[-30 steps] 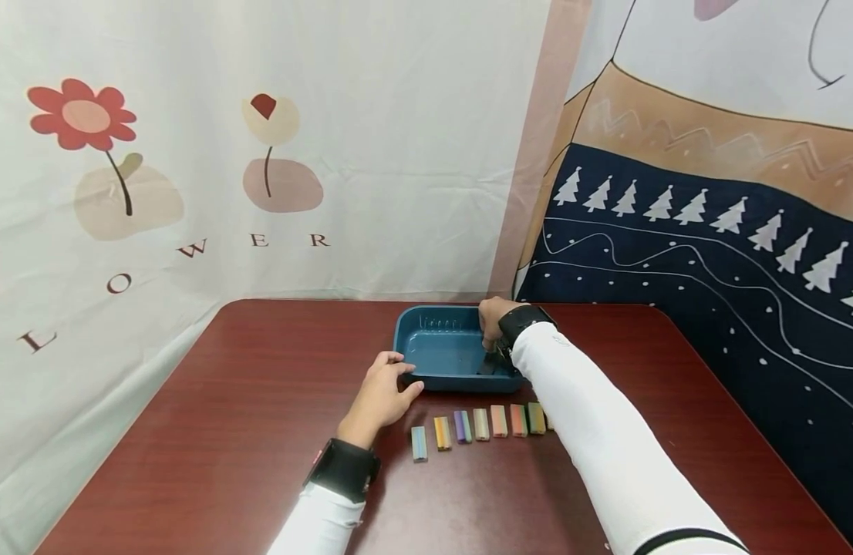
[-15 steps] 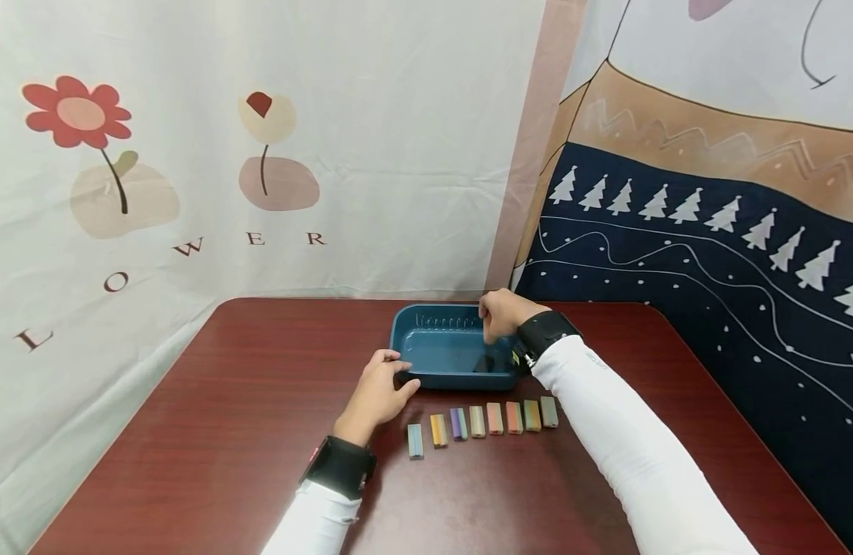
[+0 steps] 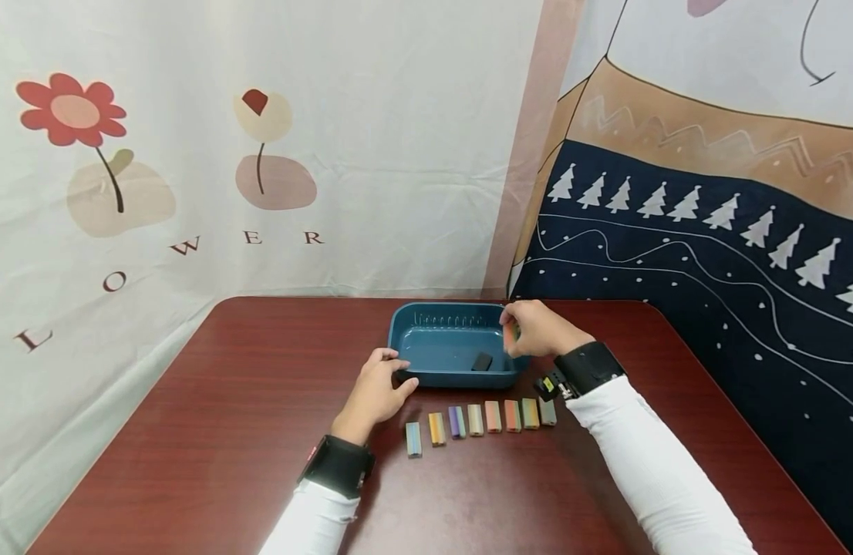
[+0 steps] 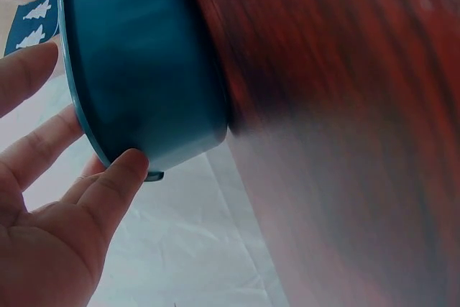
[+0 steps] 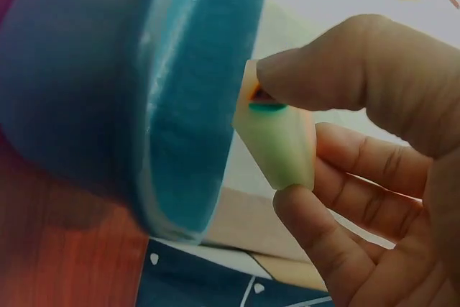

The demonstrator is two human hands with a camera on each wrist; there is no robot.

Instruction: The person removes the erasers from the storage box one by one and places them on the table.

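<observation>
A teal rectangular tray [image 3: 440, 381] stands near the far edge of the table. At its left front corner is my left hand [image 3: 375, 391], holding the rim; in the left wrist view a fingertip [image 4: 133, 163] lies on the outer wall. My right hand [image 3: 543, 330] is over the tray's right edge. Between its thumb and fingertips it pinches a small slant-ended eraser [image 5: 280, 141], pale green with an orange side. A dark block [image 3: 482, 361] lies on the tray floor.
In front of the tray, several small striped two-tone blocks [image 3: 476, 420] form a row across the red-brown table [image 3: 274, 370]. The rightmost grey-green block [image 3: 547, 413] is close to the right wrist's camera. Printed cloths [image 3: 399, 154] hang behind the table.
My right hand has moved right from inside the tray to its right edge, with the eraser now showing in its grip. The dark block is uncovered. My left hand stays at the corner.
</observation>
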